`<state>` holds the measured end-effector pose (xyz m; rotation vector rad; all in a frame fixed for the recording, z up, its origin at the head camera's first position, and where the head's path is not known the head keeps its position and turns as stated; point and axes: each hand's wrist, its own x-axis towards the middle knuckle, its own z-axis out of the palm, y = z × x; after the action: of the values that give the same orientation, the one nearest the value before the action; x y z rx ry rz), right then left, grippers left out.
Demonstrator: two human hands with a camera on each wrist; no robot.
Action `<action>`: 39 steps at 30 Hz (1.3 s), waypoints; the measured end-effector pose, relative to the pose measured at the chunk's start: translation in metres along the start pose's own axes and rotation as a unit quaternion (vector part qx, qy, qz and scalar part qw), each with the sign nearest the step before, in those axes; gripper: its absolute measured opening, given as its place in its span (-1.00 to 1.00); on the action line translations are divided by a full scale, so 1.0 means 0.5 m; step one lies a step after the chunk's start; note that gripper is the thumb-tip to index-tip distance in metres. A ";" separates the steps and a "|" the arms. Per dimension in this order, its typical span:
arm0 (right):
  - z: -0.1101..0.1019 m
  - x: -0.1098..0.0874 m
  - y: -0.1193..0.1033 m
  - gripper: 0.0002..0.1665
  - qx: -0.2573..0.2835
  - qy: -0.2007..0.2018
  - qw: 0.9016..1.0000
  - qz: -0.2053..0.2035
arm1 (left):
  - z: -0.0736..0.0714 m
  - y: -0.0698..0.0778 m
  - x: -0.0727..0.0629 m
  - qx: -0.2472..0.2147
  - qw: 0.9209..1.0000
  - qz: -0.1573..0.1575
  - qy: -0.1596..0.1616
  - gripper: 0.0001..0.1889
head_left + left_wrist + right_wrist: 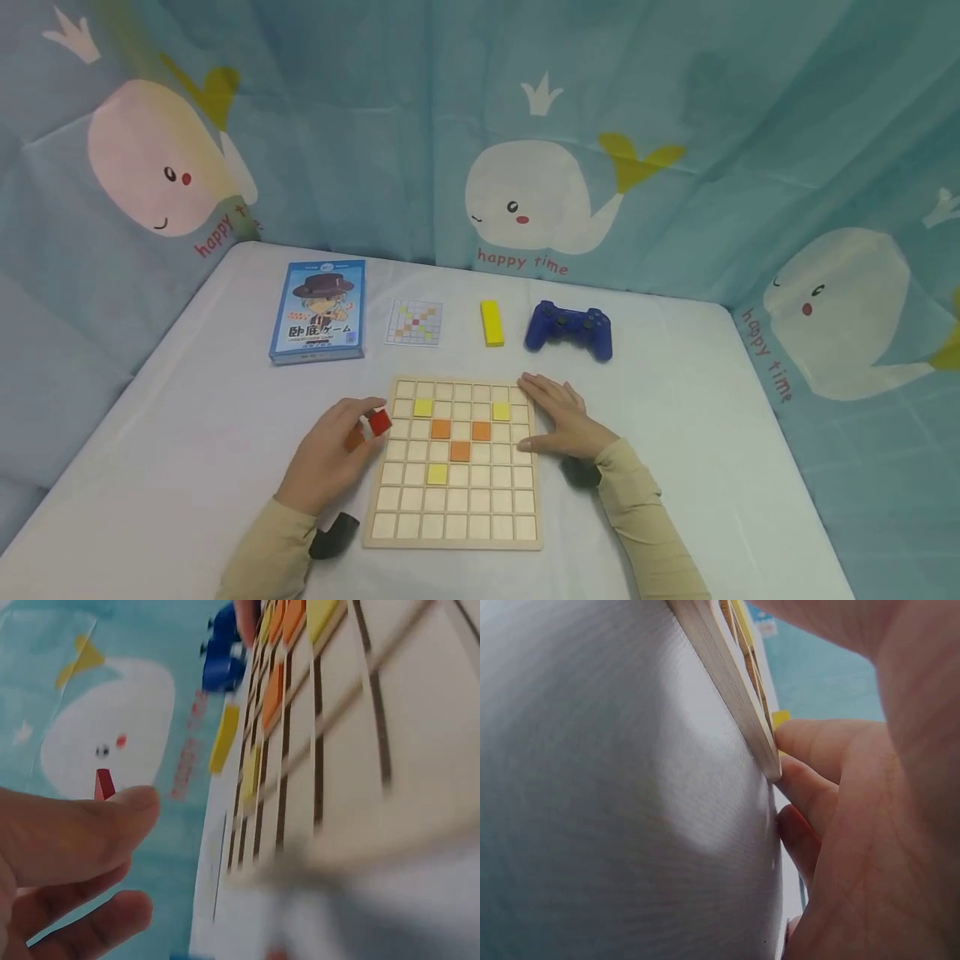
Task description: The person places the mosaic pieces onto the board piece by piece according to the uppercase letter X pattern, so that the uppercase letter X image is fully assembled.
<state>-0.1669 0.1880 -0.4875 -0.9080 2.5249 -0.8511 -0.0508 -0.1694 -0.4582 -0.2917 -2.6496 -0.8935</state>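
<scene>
A square wooden grid board (453,536) lies on the table with several yellow and orange tiles in its cells. One orange tile (460,452) sits near its middle, and a yellow tile (437,474) lies below that. Beside the board's left edge, my left hand (330,454) pinches a red tile (380,422) between thumb and fingertips, raised off the table; in the left wrist view the red tile (104,784) pokes up behind the thumb. My right hand (566,421) rests along the board's right edge with fingers extended, its fingertips (795,739) at the far corner.
Behind the board, from left to right, are a blue game box (322,312), a card with a coloured grid pattern (414,322), a yellow block (492,323) and a blue game controller (568,329). A whale-print curtain (397,167) hangs around the white table (675,400).
</scene>
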 end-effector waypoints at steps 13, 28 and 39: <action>-0.001 0.000 -0.001 0.17 0.001 -0.002 1.000 0.005 | 0.114 0.113 0.030 -0.003 0.983 0.113 -0.145 -0.64; 0.002 0.002 0.003 0.17 0.002 0.002 1.000 -0.001 | 0.157 0.152 0.019 0.004 0.970 0.125 -0.209 -0.78; 0.005 0.003 0.008 0.17 -0.004 0.002 1.000 0.006 | 0.153 0.155 0.016 0.017 0.968 0.117 -0.220 -0.81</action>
<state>-0.1685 0.1885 -0.4922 -0.8947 2.5352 -0.8408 -0.0536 -0.0609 -0.4698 -0.8635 -2.9343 -0.7760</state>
